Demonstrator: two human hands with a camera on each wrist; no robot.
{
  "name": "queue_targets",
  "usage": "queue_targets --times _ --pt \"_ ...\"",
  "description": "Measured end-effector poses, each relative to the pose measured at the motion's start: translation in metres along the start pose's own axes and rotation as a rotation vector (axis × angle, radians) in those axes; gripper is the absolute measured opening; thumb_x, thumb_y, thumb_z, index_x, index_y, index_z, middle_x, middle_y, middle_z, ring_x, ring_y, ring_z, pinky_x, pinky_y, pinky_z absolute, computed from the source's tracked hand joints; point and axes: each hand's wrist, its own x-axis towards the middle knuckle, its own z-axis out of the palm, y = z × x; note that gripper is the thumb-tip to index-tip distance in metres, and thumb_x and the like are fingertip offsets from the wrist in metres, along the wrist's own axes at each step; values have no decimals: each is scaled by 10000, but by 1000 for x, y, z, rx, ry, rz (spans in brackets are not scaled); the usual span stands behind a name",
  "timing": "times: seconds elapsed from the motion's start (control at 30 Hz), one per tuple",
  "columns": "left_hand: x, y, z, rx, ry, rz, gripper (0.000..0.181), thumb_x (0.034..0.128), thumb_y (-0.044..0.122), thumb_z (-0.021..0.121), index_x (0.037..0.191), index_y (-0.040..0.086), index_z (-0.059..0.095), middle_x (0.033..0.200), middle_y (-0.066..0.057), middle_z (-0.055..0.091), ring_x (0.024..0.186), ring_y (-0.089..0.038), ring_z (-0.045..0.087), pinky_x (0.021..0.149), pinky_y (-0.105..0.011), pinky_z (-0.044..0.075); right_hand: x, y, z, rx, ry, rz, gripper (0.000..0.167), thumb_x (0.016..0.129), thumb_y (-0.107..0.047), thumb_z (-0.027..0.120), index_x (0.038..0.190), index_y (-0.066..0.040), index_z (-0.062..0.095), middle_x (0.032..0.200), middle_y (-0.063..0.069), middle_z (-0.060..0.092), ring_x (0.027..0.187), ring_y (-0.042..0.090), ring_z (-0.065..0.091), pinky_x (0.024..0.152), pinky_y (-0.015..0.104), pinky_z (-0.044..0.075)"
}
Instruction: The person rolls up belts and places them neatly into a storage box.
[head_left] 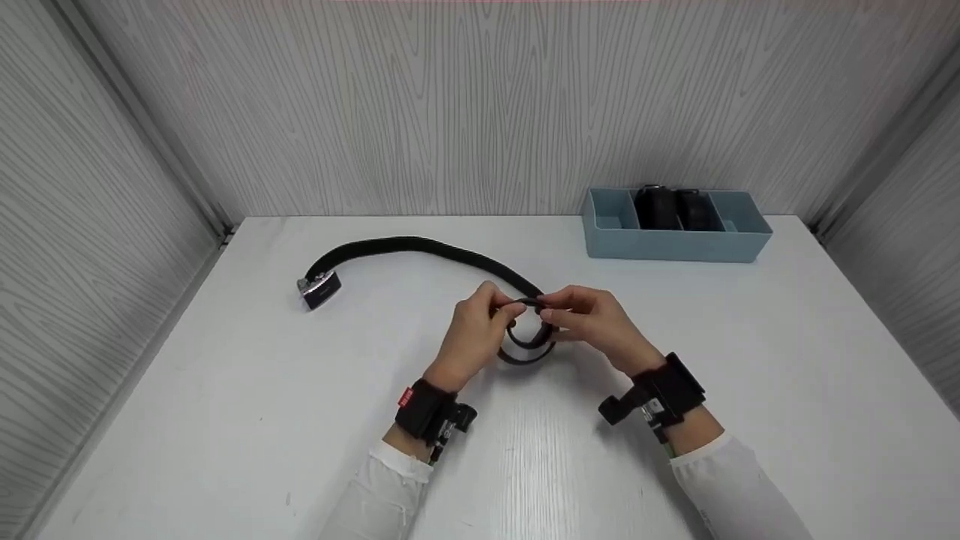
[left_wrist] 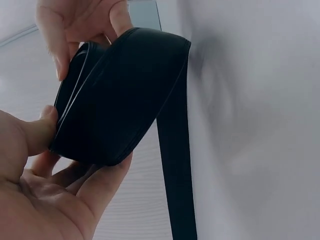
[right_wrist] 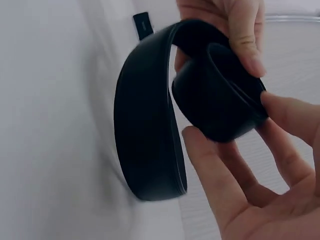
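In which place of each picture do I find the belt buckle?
Head: belt buckle lies left of centre.
Left wrist: not in it.
Right wrist: belt buckle near the top edge, left of centre.
Shared landmark: coiled belt end, held by left hand and right hand.

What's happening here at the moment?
A person's left hand and right hand, both hands together, hold the coiled end of a black belt. The rest lies uncoiled on the white table, its buckle to the left. Two dark rolls sit in the blue tray behind.
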Motion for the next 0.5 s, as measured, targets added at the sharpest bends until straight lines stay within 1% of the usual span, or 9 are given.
queue_targets --times 0.1,0.17,0.23,0.3,0.43,0.5 --pt "-1 -1 1 14 -28 31 202 1038 256 665 956 85 597 896 -74 706 786 -130 596 678 -280 474 -1 0 -2 -75 -29 -11 301 967 -203 772 1231 -60 744 1165 119 712 1009 221 686 871 404 606" --pt "0 -2 3 13 -43 42 213 1038 272 666 959 85 604 913 -87 711 785 -121 581 679 -275 471 -1 0 -2 -81 -36 -12 300 971 -192 766 1240 -60 744 1163 117 716 1015 227 697 844 390 612" --pt "0 -2 4 2 -42 44 213 1035 287 671 979 91 612 941 -95 723 792 -122 570 684 -279 464 -2 -1 -2 -51 -30 -8 303 974 -161 759 1249 -37 734 1174 125 712 1017 235 698 827 391 617" --pt "1 -3 4 -20 -34 36 217 1031 306 677 1014 98 614 980 -93 738 813 -123 573 696 -282 464 -2 -2 -1 -10 -17 -6 310 979 -137 749 1263 -15 721 1198 162 697 1017 233 691 819 393 619" --pt "1 -3 4 -72 8 18 252 1026 323 688 1069 92 599 1012 -68 759 860 -126 643 718 -291 506 -2 -3 2 84 35 -3 318 996 -127 725 1285 3 697 1201 161 683 1032 221 668 832 389 616" --pt "2 -3 5 -97 23 11 272 1027 330 686 1082 83 586 1011 -74 762 882 -131 679 733 -300 539 -1 -2 3 135 66 -3 313 1006 -113 707 1294 8 686 1188 135 677 1051 219 654 840 387 614"
